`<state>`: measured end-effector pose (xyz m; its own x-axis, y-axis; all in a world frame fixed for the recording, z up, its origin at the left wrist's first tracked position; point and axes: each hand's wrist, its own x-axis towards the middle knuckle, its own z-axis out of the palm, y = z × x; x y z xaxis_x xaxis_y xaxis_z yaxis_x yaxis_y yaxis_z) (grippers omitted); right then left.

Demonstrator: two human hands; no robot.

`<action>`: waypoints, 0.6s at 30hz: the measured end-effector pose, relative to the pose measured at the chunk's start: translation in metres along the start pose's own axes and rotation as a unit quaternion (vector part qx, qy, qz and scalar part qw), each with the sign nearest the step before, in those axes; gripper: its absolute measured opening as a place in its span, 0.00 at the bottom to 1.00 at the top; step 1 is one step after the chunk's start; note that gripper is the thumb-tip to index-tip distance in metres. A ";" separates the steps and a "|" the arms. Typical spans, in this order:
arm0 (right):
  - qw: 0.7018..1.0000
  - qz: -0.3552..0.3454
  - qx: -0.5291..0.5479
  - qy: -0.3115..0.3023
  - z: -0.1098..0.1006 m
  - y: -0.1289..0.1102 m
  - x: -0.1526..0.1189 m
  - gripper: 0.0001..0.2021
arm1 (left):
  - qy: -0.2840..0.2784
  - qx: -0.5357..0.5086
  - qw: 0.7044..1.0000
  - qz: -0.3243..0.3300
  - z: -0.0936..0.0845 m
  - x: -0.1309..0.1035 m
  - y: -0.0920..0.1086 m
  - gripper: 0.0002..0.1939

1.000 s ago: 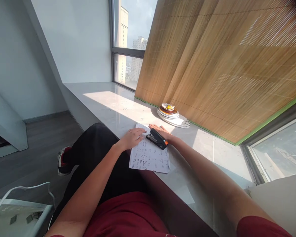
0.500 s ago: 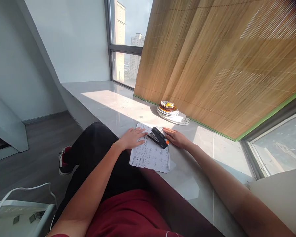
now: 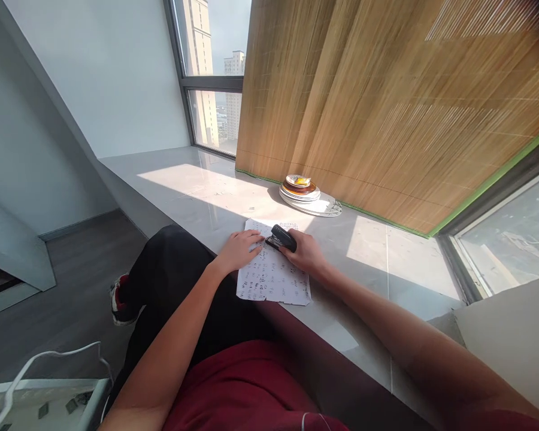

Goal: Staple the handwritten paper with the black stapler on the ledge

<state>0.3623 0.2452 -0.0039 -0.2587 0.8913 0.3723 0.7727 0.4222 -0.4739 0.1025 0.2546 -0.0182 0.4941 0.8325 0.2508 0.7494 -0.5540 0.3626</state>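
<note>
R hand point(image 3: 306, 254) is clamped on the rear end of the blk stapler point(image 3: 284, 237), fingers wrapped round it. Stapler sits over the upper part of the handwritten paper point(image 3: 273, 281), nose pointing twd L hand point(image 3: 238, 250). L hand is open, palm down, fingers a bit apart at the paper's L edge, tips just beside the stapler nose; can't tell if they touch it.

Paper lies at the near edge of the pale window ledge point(image 3: 184, 191), its lower L corner out past that edge, over the blk trousers point(image 3: 175, 263). Stack of plates point(image 3: 299, 190) stands beyond the stapler w/ a gap between, nr the bottom edge of the bamboo blind point(image 3: 341, 108); oval dish point(image 3: 327, 206) juts out R of the stack. Ledge surface runs on L twd the window point(image 3: 211, 114) & R of the R forearm, part sunlit, part shade.
</note>
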 end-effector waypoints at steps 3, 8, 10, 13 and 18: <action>0.998 -0.012 0.019 0.059 0.008 0.001 -0.004 0.11 | 0.015 -0.045 0.999 -0.007 -0.002 -0.001 0.001 0.21; 0.993 -0.041 0.084 0.070 0.011 0.002 -0.002 0.15 | 0.041 -0.142 0.988 -0.034 -0.008 0.000 0.002 0.22; 0.992 -0.047 0.108 0.051 0.011 0.002 0.000 0.16 | 0.049 -0.186 0.980 -0.057 -0.010 0.000 0.001 0.22; 0.987 -0.046 0.147 0.049 0.007 0.003 0.004 0.15 | 0.052 -0.228 0.969 -0.075 -0.011 0.001 -0.002 0.23; 0.989 0.015 0.131 0.072 0.001 0.015 0.011 0.19 | 0.049 -0.247 0.963 -0.091 -0.008 0.003 -0.009 0.22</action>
<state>0.3703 0.2616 -0.0072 -0.1388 0.8793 0.4557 0.5965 0.4415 -0.6703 0.0940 0.2625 -0.0135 0.3110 0.9251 0.2177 0.5066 -0.3552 0.7856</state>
